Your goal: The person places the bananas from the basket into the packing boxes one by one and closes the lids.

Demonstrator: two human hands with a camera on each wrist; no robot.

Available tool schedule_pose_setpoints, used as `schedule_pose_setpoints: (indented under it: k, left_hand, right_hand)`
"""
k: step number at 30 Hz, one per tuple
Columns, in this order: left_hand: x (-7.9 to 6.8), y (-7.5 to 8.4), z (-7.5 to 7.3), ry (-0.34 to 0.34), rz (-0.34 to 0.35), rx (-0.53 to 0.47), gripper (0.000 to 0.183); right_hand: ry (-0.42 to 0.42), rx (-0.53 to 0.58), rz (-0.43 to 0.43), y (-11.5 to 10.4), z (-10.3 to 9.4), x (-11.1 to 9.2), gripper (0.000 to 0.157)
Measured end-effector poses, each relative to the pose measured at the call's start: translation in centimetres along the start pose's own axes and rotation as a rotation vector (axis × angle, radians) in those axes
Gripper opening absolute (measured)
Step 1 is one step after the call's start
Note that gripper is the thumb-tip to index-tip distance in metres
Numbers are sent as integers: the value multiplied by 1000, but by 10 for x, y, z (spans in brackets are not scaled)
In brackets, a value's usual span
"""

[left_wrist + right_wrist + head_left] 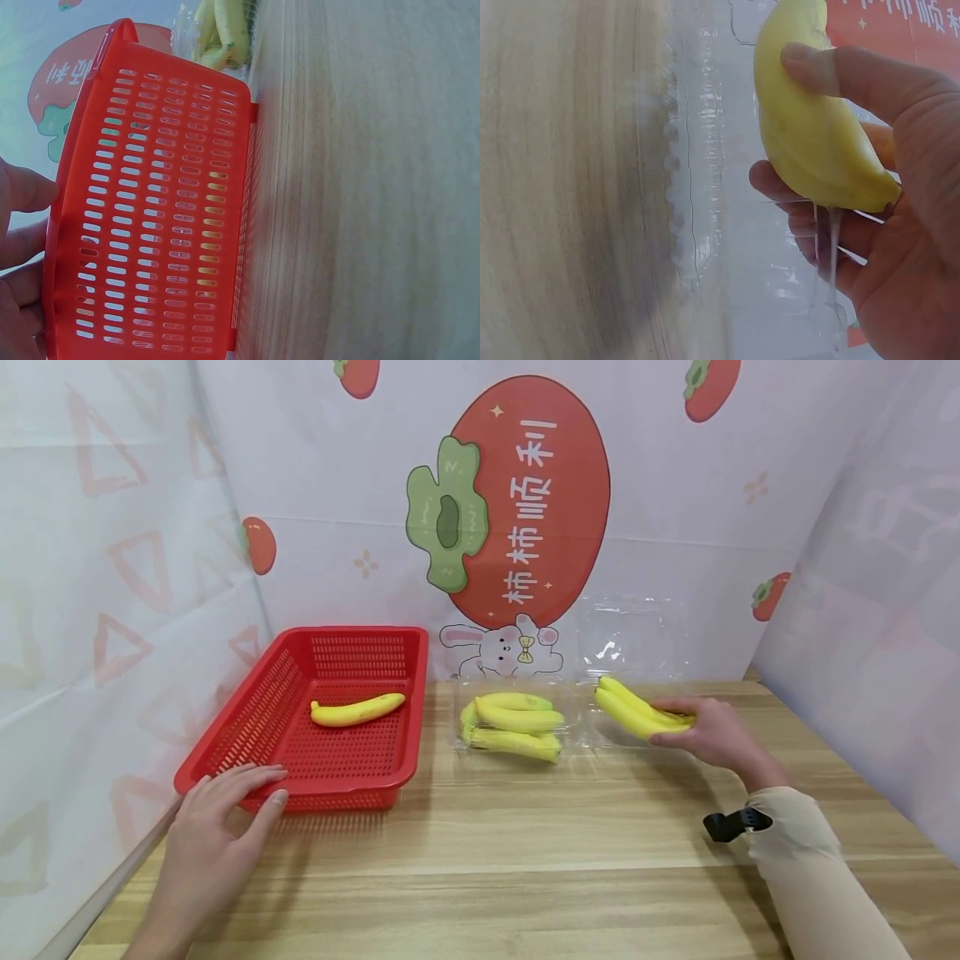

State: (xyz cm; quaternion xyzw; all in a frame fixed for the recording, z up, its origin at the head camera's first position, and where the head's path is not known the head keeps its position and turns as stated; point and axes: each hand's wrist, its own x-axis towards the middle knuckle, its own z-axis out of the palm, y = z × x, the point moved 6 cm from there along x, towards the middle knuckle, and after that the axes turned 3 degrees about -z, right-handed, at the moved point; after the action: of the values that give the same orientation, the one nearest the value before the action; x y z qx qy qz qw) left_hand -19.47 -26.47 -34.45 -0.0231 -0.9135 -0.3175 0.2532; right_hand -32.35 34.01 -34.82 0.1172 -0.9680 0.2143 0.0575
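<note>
Right hand [711, 731] pinches curved yellow bananas [637, 712] by one end over the clear rectangular plastic box [606, 733] beneath it; left hand [213, 835], loosely extended, apparently steadies the red rectangular plastic basket [337, 787] just ahead.

The right sleeve [813, 868] is cream, with a black strap [729, 827] at its cuff.

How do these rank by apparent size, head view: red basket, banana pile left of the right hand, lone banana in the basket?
1. Red basket
2. Banana pile
3. Lone banana

No close calls.
</note>
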Motion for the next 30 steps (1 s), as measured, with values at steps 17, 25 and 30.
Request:
schedule_pose_setpoints:
  k: [17,25,30]
  left_hand:
    - [1,-1,0,0,1,1,33]
    - [1,0,0,-4,-9,2,33]
    - [0,0,-1,-2,-1,-1,32]
  right_hand:
    - [-32,-16,-3,4,16,10,69]
    - [-58,-25,2,4,20,11,66]
    - [-69,-27,9,4,22,10,66]
